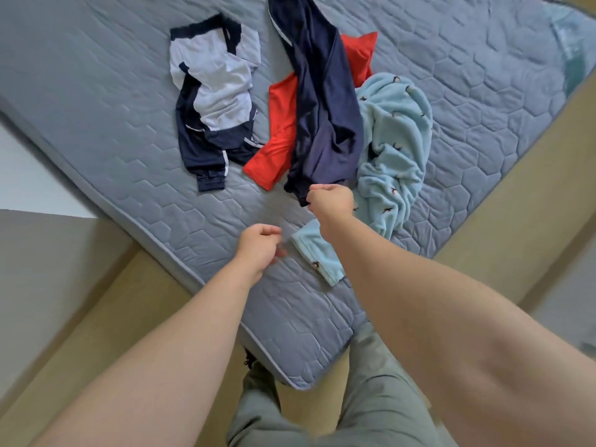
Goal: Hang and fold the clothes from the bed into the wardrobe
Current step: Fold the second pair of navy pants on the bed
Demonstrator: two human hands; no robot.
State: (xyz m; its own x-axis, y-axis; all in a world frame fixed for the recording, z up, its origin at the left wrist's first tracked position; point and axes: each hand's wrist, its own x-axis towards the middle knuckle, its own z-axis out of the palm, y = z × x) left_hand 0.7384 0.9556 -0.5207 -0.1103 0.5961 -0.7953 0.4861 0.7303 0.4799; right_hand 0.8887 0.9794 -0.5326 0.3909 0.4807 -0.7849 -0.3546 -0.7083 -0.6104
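From the head camera, looking down over the near corner of the grey quilted mattress [113,91], four garments lie loose on it, so by my reckoning the job is barely begun. Far left sits a white and navy jacket [213,88], crumpled and apart from the rest. To its right an orange-red garment [280,130] lies flat under long navy trousers [322,101], and just right of those a pale blue fleece [393,146] trails towards the near edge. None of them looks folded, and the wardrobe is not in sight, so I cannot tell what, if anything, is already put away.

The right hand [330,200] is closed in a fist on the near end of the navy trousers, which seem to be the piece in hand. The left hand [259,245] hovers low over bare mattress, fingers loosely curled and holding nothing, a little blurred. Everything visible is left to do: each piece lifted, hung or folded, and carried off.
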